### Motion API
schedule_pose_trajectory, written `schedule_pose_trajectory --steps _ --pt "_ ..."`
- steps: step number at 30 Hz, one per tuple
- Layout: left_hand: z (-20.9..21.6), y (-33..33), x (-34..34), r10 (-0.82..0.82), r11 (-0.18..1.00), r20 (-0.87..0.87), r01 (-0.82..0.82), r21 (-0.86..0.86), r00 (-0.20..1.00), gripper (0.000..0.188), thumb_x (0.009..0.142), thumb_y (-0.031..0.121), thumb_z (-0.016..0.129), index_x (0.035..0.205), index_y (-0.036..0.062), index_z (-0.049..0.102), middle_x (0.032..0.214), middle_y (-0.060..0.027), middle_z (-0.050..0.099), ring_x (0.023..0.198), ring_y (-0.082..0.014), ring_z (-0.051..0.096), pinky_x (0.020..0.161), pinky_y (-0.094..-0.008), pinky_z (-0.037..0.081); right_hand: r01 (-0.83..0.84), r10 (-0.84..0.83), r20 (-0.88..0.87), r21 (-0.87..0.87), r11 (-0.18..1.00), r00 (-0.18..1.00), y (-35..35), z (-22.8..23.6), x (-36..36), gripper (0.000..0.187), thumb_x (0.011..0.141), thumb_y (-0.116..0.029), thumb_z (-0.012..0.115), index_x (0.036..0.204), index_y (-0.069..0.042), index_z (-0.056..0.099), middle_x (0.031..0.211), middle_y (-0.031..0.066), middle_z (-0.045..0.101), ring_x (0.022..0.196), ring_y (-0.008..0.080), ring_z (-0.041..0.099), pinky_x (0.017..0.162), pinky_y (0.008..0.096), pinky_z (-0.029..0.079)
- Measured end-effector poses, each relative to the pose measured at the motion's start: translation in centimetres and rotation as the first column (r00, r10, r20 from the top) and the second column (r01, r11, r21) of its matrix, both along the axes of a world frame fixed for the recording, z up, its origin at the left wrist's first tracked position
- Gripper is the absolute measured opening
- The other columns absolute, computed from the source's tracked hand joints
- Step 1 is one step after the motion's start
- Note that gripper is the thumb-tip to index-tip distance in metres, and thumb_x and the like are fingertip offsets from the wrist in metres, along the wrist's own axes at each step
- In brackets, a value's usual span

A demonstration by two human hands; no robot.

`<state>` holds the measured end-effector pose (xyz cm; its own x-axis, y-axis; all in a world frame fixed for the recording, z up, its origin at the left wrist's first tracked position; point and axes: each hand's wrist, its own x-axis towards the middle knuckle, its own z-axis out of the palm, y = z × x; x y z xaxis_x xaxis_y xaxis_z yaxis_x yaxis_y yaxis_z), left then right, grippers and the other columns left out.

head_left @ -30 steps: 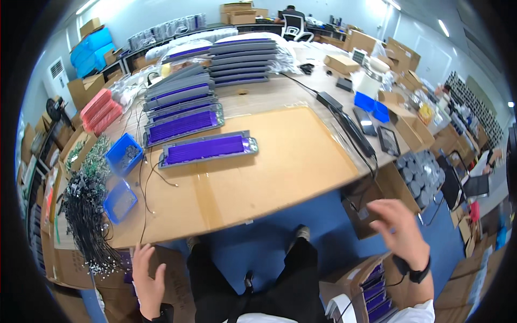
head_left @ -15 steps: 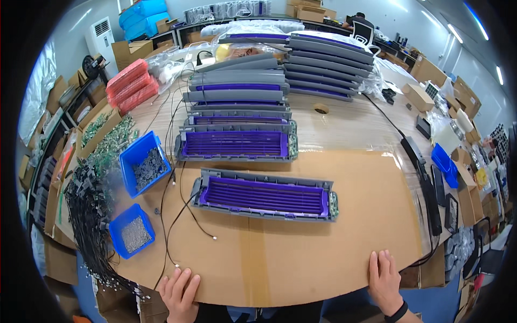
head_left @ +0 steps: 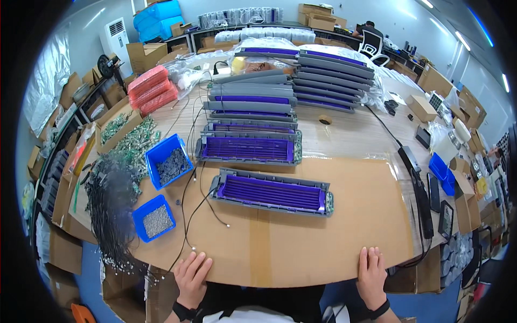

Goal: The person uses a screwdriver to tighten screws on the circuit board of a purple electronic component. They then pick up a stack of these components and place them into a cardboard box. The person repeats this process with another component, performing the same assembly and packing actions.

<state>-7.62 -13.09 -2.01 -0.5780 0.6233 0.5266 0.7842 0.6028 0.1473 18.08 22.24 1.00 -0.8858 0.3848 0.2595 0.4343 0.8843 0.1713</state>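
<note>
My left hand (head_left: 193, 275) rests on the near edge of the cardboard sheet (head_left: 323, 242), fingers extended and holding nothing. My right hand (head_left: 371, 273) lies on the same edge farther right, its fingers stretched forward on the cardboard. Between and beyond them is a grey housing with a purple slatted insert (head_left: 272, 192), a small green circuit board at its right end. Neither hand touches it. From its left end run thin black cables (head_left: 187, 229) with small white plugs; one plug lies just beyond my left fingertips.
Left stand a blue bin of grey parts (head_left: 170, 161), a blue bin of screws (head_left: 155, 219) and a bundle of black cables (head_left: 113, 210). Similar housings (head_left: 247, 148) are stacked beyond. Right lie a black power strip (head_left: 424, 207) and a screwdriver-like tool (head_left: 407, 159). A person (head_left: 369, 29) sits far back.
The view has shifted, so the table and the things on it appear moved. Both hands stay on the cardboard's near edge, and the housing remains in its place.
</note>
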Motion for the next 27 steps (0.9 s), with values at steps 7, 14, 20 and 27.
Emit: schedule_pose_trajectory --steps 7,14,20,27 --pt "-0.2 -0.5 -0.3 -0.020 1.000 -0.012 0.020 -0.011 1.000 0.049 0.076 -0.002 0.061 0.119 0.0210 0.069 0.126 -0.0013 0.063 0.122 -0.0221 0.054 0.103 -0.0427 0.034 0.050 -0.051 -0.024 -0.032 0.998 0.998 -0.9 -0.1 -0.1 0.049 0.081 0.000 0.054 0.129 0.006 0.051 0.124 0.0279 0.052 0.116 0.0468 0.052 0.096 0.0505 0.047" --pt "7.2 0.1 0.1 -0.119 0.982 0.412 0.169 -0.087 0.904 0.052 0.068 0.004 0.074 0.118 0.0124 0.066 0.130 -0.0104 0.059 0.125 -0.0312 0.052 0.105 -0.0482 0.037 0.059 -0.031 0.141 -0.197 0.979 0.989 -1.4 4.0 -0.2 0.063 0.076 -0.003 0.065 0.136 0.000 0.046 0.131 0.0235 0.049 0.120 0.0413 0.051 0.092 0.0460 0.051" --pt "10.0 0.7 -3.4 -0.169 0.973 0.458 0.073 0.221 0.873 0.041 0.080 0.005 0.069 0.121 0.0047 0.063 0.127 -0.0170 0.059 0.117 -0.0355 0.057 0.101 -0.0408 0.044 -0.292 0.315 0.025 -0.315 0.903 0.949 -0.8 12.7 -6.2 0.056 0.073 -0.007 0.073 0.126 -0.004 0.056 0.127 0.0179 0.054 0.114 0.0383 0.055 0.090 0.0437 0.050" --pt "8.2 4.8 -5.8 -0.279 0.896 0.860 -0.207 0.393 0.427 0.027 0.091 0.006 0.061 0.115 -0.0071 0.064 0.100 -0.0117 0.070 0.093 -0.0151 0.066 0.082 -0.0279 0.051 -0.408 0.417 0.055 -0.120 0.905 0.907 -1.1 8.6 -17.7 0.027 0.076 -0.003 0.064 0.102 -0.004 0.060 0.093 0.0076 0.061 0.090 0.0255 0.062 0.066 0.0362 0.054"
